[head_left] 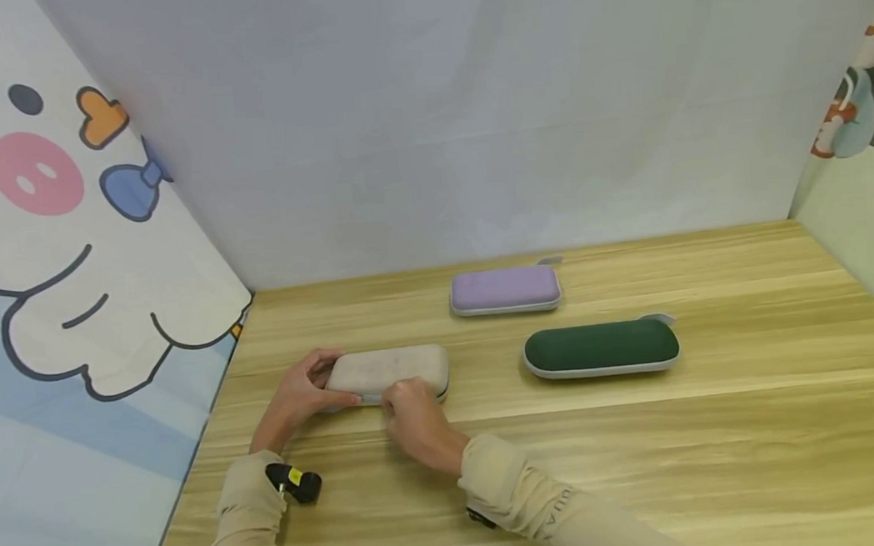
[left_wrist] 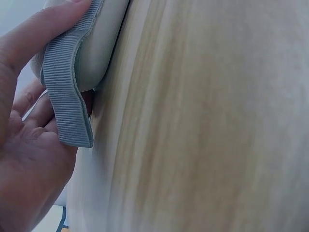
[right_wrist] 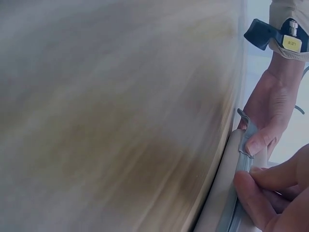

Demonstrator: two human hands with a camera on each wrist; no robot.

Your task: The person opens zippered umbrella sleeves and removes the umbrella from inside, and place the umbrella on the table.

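A beige zip case lies flat on the wooden table, left of the middle. My left hand grips its left end, the thumb on the front edge and the other fingers behind. A grey ribbed strap hangs from that end, beside the left palm in the left wrist view. On the front edge, my right hand pinches the zipper between thumb and curled index finger. The zipper's pull is hidden by those fingers.
Behind, to the right, lies a purple case with a grey strap. A dark green case lies nearer, right of the beige one. A pale cloth wall stands along the table's back, and a printed cloth borders the left side.
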